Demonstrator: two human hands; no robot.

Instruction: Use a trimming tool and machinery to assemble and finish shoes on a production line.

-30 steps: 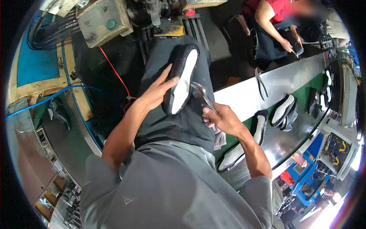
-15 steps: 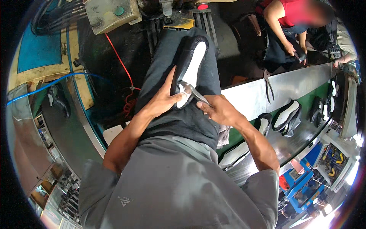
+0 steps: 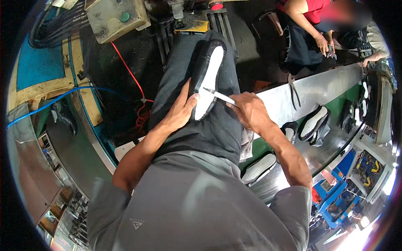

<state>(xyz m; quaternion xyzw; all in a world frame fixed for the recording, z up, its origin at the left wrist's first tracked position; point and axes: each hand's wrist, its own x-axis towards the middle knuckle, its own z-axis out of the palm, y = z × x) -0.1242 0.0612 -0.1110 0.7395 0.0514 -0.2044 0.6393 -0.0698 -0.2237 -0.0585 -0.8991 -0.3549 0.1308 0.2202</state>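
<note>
A black shoe upper with a white insole board (image 3: 209, 75) lies sole-up along my thigh. My left hand (image 3: 181, 109) grips its heel end from the left side. My right hand (image 3: 251, 111) is closed around a slim metal hand tool (image 3: 217, 95), whose tip rests on the white sole near the heel.
To my right runs a green conveyor with a metal rim (image 3: 322, 85) carrying several black-and-white shoes (image 3: 314, 123). Pliers (image 3: 294, 88) lie on the rim. Another person in a red top (image 3: 312, 10) sits at the far end. A beige control box (image 3: 115, 16) and red cable (image 3: 130, 75) sit ahead.
My right hand has brought the metal tool from beside the shoe onto the white sole. My left hand slid down to the heel end of the shoe.
</note>
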